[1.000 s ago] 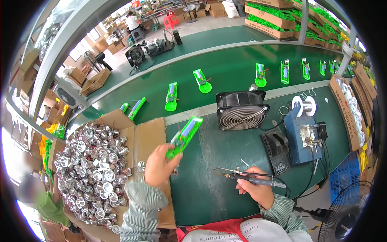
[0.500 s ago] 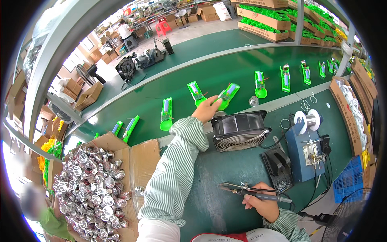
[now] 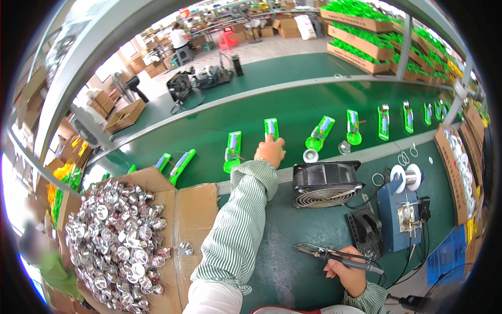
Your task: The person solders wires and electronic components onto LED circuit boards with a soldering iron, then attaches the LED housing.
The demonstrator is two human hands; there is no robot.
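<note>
The left hand (image 3: 270, 150) is stretched out to the green conveyor belt (image 3: 293, 112) and its fingers are laid on a green flashlight body (image 3: 271, 127), near the belt's front edge. A soldering iron (image 3: 334, 256) is held firmly in the right hand (image 3: 349, 273) above the desk (image 3: 308, 225), near its front edge.

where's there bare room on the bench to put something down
Bare green mat lies between the striped sleeve and the black fan, down toward the right hand with its soldering iron. The belt is open behind the green pieces. Crowded: the box of silver caps at left, and the blue stand and wire spool at right.
</note>
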